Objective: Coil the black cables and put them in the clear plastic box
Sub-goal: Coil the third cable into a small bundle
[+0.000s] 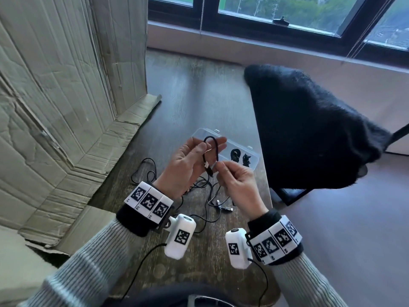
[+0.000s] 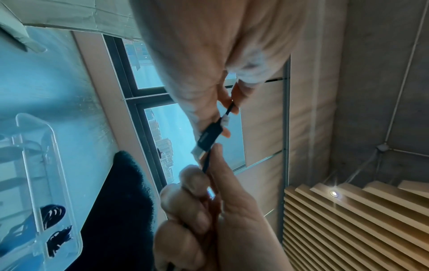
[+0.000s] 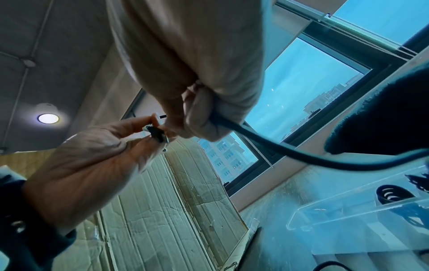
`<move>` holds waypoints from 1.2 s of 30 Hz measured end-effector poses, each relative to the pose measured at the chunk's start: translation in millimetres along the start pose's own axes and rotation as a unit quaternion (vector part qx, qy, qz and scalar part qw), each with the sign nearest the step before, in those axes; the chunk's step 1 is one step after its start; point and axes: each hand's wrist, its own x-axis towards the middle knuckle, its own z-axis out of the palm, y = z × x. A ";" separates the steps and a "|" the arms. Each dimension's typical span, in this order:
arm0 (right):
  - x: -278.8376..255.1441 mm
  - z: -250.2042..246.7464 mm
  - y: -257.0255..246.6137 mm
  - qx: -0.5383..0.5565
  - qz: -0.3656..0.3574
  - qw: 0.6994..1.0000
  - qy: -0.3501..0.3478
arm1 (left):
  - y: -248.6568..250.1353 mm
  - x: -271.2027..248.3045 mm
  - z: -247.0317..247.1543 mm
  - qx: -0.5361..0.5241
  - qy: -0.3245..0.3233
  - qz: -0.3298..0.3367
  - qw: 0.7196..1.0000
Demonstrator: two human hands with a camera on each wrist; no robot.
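Above the bench, the left hand pinches a looped black cable; the right hand pinches its other strand. Wrist views show the plug, seemingly USB. Beyond lies the clear plastic box.

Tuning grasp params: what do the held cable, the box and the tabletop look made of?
Black cable: looks braided fabric over wire, matte, bends in a soft loop. Clear plastic box: transparent hard plastic, glossy; the coils inside show through. Table: dark wood or wood-look laminate, grain visible, slight sheen.
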 end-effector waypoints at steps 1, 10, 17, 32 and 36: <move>0.1 0.2 1.2 -0.006 0.001 1.000 -0.004 | -0.8 0.5 -0.1 0.004 0.004 0.010 1.000; -5.0 0.3 12.8 -0.003 0.067 0.996 -0.054 | -1.7 10.8 -13.7 -0.007 0.189 0.108 0.976; -12.6 -2.6 11.0 -0.045 0.016 0.987 -0.155 | -2.5 12.5 -16.8 -0.061 0.243 0.076 0.965; 14.0 -34.6 -3.2 -0.224 -0.110 0.964 -0.095 | -7.8 -2.1 -23.5 0.389 -0.039 -0.147 0.909; 15.9 -37.7 3.7 -0.168 -0.092 0.980 -0.059 | -6.6 -2.8 -26.6 0.494 -0.125 -0.130 0.851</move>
